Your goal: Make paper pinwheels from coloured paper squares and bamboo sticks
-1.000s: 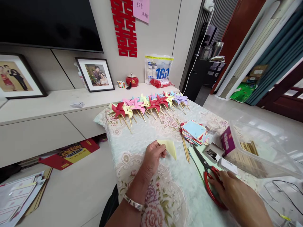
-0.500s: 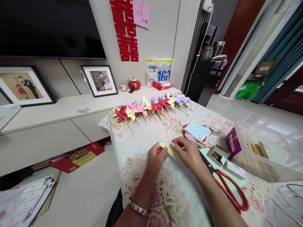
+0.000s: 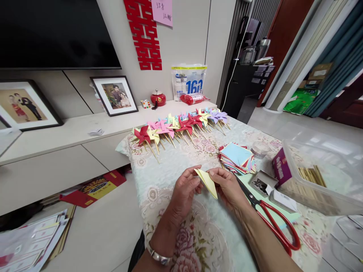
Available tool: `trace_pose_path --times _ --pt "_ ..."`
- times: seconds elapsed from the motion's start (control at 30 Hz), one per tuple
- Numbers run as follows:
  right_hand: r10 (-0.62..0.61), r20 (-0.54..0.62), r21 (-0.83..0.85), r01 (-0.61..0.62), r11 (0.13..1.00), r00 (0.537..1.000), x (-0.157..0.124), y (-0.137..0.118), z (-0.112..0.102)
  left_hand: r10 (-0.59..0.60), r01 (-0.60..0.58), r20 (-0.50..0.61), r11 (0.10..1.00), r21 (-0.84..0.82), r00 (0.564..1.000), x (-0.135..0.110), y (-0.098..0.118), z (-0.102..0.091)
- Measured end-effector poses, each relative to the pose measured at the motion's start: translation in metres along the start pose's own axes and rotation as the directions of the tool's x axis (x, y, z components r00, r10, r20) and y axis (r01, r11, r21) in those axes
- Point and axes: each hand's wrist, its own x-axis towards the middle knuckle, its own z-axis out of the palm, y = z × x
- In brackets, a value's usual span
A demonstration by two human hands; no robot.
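Note:
A folded piece of pale yellow paper (image 3: 208, 183) is held up between my two hands, above the tablecloth. My right hand (image 3: 227, 186) pinches its right edge between thumb and fingers. At its left side, the curled fingers of my left hand (image 3: 185, 189) grip the paper, partly hidden behind it. Beyond my hands lie several finished paper pinwheels (image 3: 184, 126) on sticks, in red, yellow, pink and purple. To the right is a stack of coloured paper squares (image 3: 235, 155), a light blue one on top. Red-handled scissors (image 3: 273, 223) lie beside my right forearm.
Right of the scissors are a small box of metal fasteners (image 3: 262, 184), a white carton (image 3: 283, 201) and a clear plastic bin (image 3: 312, 192) holding sticks. A clear round container (image 3: 260, 150) stands behind. Picture frames (image 3: 115, 96) line the cabinet (image 3: 70, 132) at the back left.
The yellow paper has turned so that its folded shape faces me more. My left hand has opened slightly and my right fingers have shifted along the paper's edge. The view has moved slightly.

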Motion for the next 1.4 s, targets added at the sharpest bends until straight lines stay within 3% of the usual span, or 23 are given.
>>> trace_pose_path --times 0.5,0.7,0.87,1.07,1.4 --pt "0.032 0.032 0.072 -0.034 0.997 0.999 -0.0008 0.0033 0.0049 -0.058 0.058 -0.027 0.998 -0.019 0.998 -0.0002 0.0018 0.0039" --pt "0.051 0.093 0.055 -0.056 0.997 0.994 -0.0001 0.0081 0.0016 -0.089 0.093 -0.129 0.995 0.026 0.988 0.0020 0.0000 0.0055" --pt "0.044 0.032 0.110 -0.047 0.993 0.999 0.0015 0.0100 -0.0014 -0.032 0.040 -0.249 0.999 0.028 0.968 0.0053 -0.0006 0.0030" --pt "0.023 0.068 0.124 -0.032 0.992 0.997 -0.0002 0.0040 0.0013 0.008 -0.006 -0.341 1.000 0.008 0.940 0.0069 -0.0004 0.0005" --pt "0.069 0.011 0.106 -0.069 0.992 0.998 -0.0030 0.0015 0.0047 0.038 -0.007 -0.252 0.992 0.125 0.967 0.0055 -0.0057 0.0008"
